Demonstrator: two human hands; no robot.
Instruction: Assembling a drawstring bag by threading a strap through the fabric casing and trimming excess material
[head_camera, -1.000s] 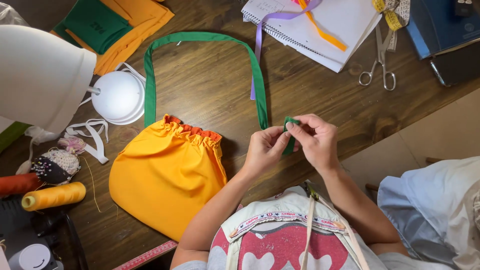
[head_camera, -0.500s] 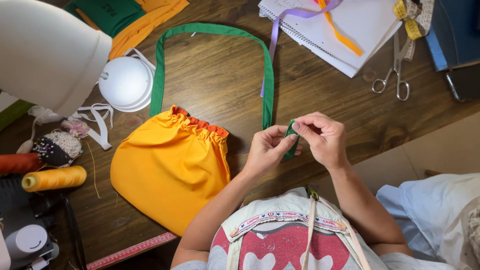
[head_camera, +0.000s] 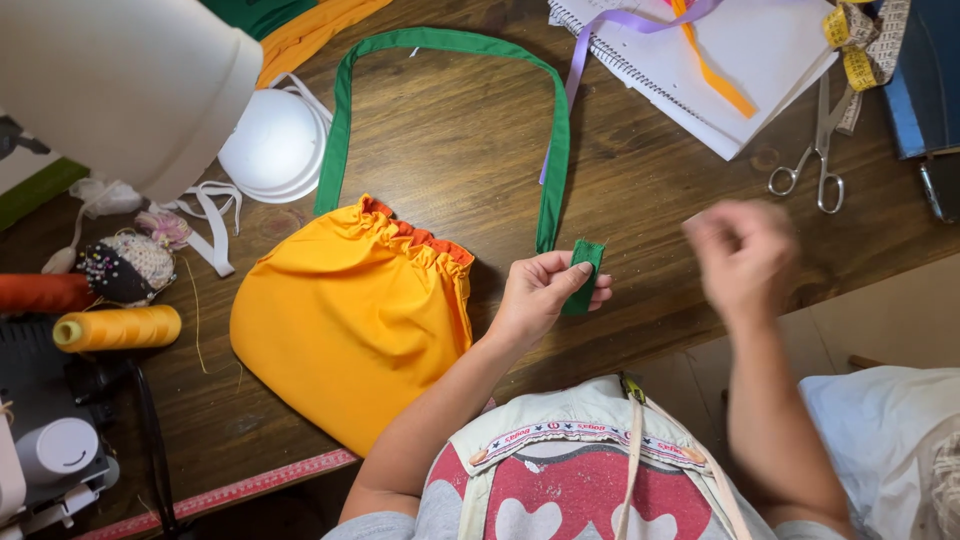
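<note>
- The left hand (head_camera: 540, 295), at the centre of the frame, pinches the folded end of the green strap (head_camera: 583, 275) between thumb and fingers, holding it upright just above the table edge.
- The right hand (head_camera: 745, 255), right of centre, is blurred and apart from the strap, its fingers curled together; whether it grips anything cannot be told.
- The strap loops up to the top of the frame and back down to the yellow drawstring bag (head_camera: 350, 320), which lies flat on the wooden table (head_camera: 450, 150) left of the left hand.
- In the upper right lie scissors (head_camera: 815, 160), a spiral notebook (head_camera: 740, 70) with ribbons and a tape measure (head_camera: 860, 50).
- At the left edge sit a pincushion (head_camera: 125, 265), a spool of yellow thread (head_camera: 115, 328) and a white lamp shade (head_camera: 120, 85).
</note>
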